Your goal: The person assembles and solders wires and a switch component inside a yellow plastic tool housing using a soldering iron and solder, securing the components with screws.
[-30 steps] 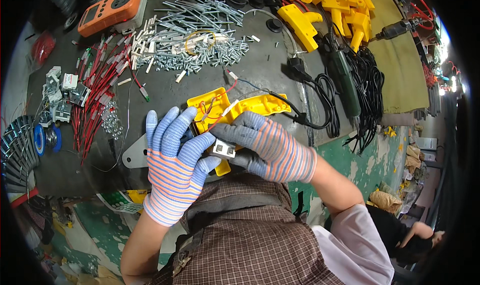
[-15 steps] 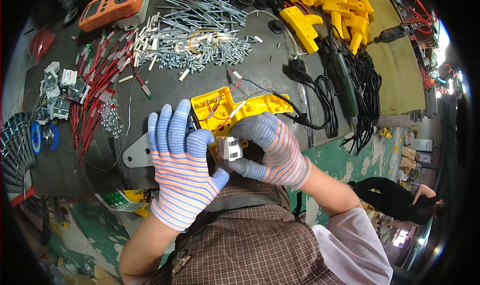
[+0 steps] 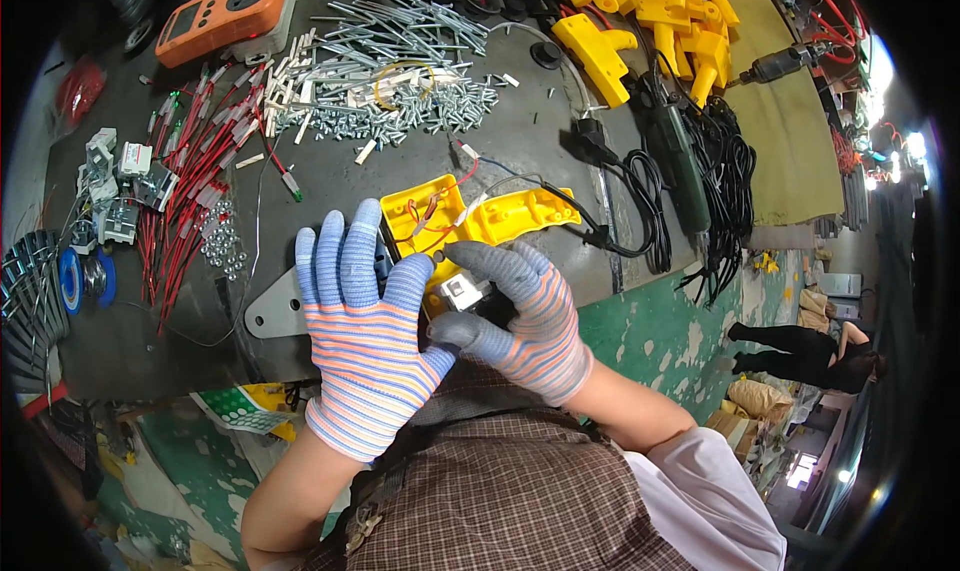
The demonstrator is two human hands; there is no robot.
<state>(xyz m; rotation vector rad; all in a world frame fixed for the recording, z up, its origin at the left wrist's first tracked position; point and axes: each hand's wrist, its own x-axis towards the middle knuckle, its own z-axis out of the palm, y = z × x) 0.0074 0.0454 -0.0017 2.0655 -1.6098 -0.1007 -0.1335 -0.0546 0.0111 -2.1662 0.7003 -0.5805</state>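
A yellow plastic tool housing half [image 3: 515, 217] lies hollow side up on the bench in front of me, with thin wires in it. My left hand [image 3: 365, 321], in a striped glove, rests along its left side with the fingers stretched out and the index fingertip on its edge. At the housing's near end sits a small white and grey block, possibly a switch [image 3: 462, 291]. Around this block my right hand [image 3: 525, 316], gloved with greyed fingertips, has its thumb and index finger spread apart. The right thumb tip meets the left thumb.
Screws and white strips [image 3: 390, 81] are heaped at the back. Red wires [image 3: 200, 181], nuts [image 3: 221, 239] and switch-like blocks [image 3: 118, 186] lie left. Yellow housings [image 3: 690, 31], black cables [image 3: 720, 171] and a dark green tool [image 3: 680, 166] lie right. A person [image 3: 815, 356] stands beyond.
The white block has gone from between my right fingers down into the near end of the housing. My right thumb and index finger have spread apart. The left hand has barely moved.
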